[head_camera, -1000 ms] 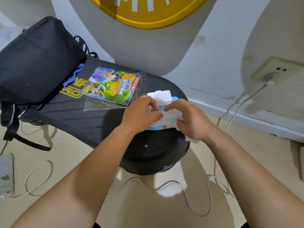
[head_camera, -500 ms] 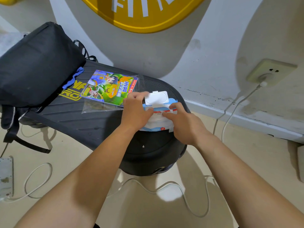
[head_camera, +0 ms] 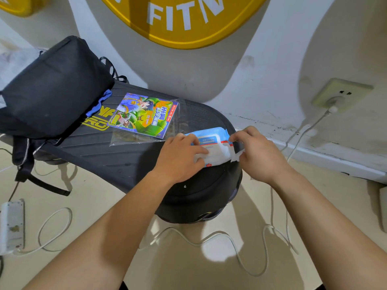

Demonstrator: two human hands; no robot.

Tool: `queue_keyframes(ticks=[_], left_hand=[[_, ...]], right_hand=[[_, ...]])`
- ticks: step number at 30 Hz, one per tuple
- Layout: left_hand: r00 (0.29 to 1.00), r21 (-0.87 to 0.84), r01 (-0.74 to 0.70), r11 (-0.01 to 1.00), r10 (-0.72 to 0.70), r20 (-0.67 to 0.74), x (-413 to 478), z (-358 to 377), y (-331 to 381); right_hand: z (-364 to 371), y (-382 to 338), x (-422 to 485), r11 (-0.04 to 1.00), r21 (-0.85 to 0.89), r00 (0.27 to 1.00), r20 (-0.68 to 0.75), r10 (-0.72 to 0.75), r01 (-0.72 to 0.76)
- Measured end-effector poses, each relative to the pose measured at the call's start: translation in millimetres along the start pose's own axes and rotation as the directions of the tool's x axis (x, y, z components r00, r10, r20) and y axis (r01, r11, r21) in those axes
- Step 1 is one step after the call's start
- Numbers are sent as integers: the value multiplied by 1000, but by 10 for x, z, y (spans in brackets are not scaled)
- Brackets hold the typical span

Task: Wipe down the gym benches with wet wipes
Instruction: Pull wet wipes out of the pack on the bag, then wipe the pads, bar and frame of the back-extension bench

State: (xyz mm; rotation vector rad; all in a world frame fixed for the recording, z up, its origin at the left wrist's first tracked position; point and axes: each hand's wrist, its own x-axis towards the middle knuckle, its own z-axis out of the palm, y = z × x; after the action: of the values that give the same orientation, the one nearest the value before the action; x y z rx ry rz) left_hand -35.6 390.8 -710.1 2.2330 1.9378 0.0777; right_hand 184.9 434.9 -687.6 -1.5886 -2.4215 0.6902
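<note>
Your right hand [head_camera: 258,152] pinches a white wet wipe [head_camera: 236,154] between thumb and curled fingers at the end of a blue-and-white soft plastic wipes pack [head_camera: 211,138], while your left hand [head_camera: 180,156] lies on the pack with fingers fairly straight, pressing it down. The pack sits at the rounded near end of a black padded gym bench [head_camera: 125,158]. Just beside it on the pad lies a colourful comic booklet in a clear sleeve [head_camera: 144,116], and a black fabric backpack [head_camera: 52,91] rests at the far end. A white cable [head_camera: 230,239] snakes across the floor beneath, near a white power strip [head_camera: 11,225].
</note>
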Motion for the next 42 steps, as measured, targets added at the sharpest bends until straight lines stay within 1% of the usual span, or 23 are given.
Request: queue_keyframes(ticks=[2, 4, 5, 6, 7, 8, 9, 10, 12, 14, 15, 17, 19, 22, 25, 28, 31, 34, 36, 37, 38, 40, 42], left_hand=[[1000, 76, 16, 997, -18, 20, 24, -38, 58], [997, 46, 55, 997, -58, 49, 3, -67, 158], [996, -65, 69, 995, -65, 63, -29, -87, 227], [994, -256, 89, 963, -69, 85, -75, -115, 309], [992, -472, 110, 875, -65, 110, -125, -160, 402], [991, -634, 122, 764, -53, 126, -172, -230, 500], [991, -724, 124, 679, -45, 128, -203, -315, 594], [993, -769, 115, 629, -49, 108, -215, -412, 676], [995, -816, 91, 570, -87, 50, -197, -630, 793], [994, -832, 54, 553, -111, -10, -159, -852, 855], [993, -824, 25, 566, -109, -45, -133, -948, 871], [989, -781, -23, 624, -100, -109, -78, -1115, 891], [988, -724, -22, 690, -96, -121, -29, -1266, 899], [988, -661, 92, 745, -153, -35, -2, -1543, 923], [969, -646, 219, 731, -240, 58, -114, -2003, 971], [953, -644, 292, 707, -276, 130, -338, -2613, 1029], [942, -619, 332, 712, -287, 176, -622, -3386, 1124], [931, -623, 363, 693, -301, 208, -955, -4252, 1275], [916, -644, 395, 655, -331, 225, -1167, -4809, 1396], [899, -675, 430, 600, -358, 253, -1267, -5068, 1458], [872, -712, 475, 517, -389, 298, -1371, -5307, 1520], [823, -749, 540, 384, -427, 374, -1583, -5718, 1648], [813, -763, 547, 346, -435, 386, -1760, -5994, 1765]], right_hand=[[-15, -12, -52, 999, 35, 999, 6, -38, 38], [-56, -38, -104, 995, 86, 998, -5, -59, 59], [-100, -56, -132, 992, 114, 998, -12, -59, 60], [-164, -85, -163, 988, 142, 998, -11, -64, 65], [-242, -126, -196, 983, 168, 997, -5, -78, 78], [-339, -168, -227, 977, 190, 996, 1, -94, 93], [-453, -216, -258, 973, 206, 994, -2, -108, 106], [-583, -262, -283, 969, 218, 993, -11, -114, 114], [-852, -344, -345, 961, 254, 994, -44, -103, 111], [-1075, -381, -409, 956, 275, 994, -64, -91, 105], [-1161, -383, -436, 957, 271, 994, -61, -86, 99], [-1286, -360, -472, 966, 251, 998, -35, -59, 66], [-1379, -337, -506, 976, 219, 1000, -10, -14, 16], [-1547, -375, -598, 981, 174, 996, -15, 91, -87], [-1879, -567, -788, 960, 207, 981, 1, 194, -190], [-2401, -894, -1068, 920, 328, 976, 40, 213, -214], [-3076, -1333, -1353, 834, 485, 963, 94, 251, -264], [-3778, -1804, -1592, 796, 534, 957, 120, 263, -286], [-4231, -2100, -1743, 783, 545, 953, 139, 268, -300], [-4439, -2237, -1820, 781, 541, 950, 155, 272, -312], [-4634, -2366, -1900, 783, 527, 944, 179, 276, -329], [-4976, -2598, -2057, 815, 456, 931, 240, 275, -358], [-5252, -2808, -2199, 861, 366, 923, 287, 257, -353]])
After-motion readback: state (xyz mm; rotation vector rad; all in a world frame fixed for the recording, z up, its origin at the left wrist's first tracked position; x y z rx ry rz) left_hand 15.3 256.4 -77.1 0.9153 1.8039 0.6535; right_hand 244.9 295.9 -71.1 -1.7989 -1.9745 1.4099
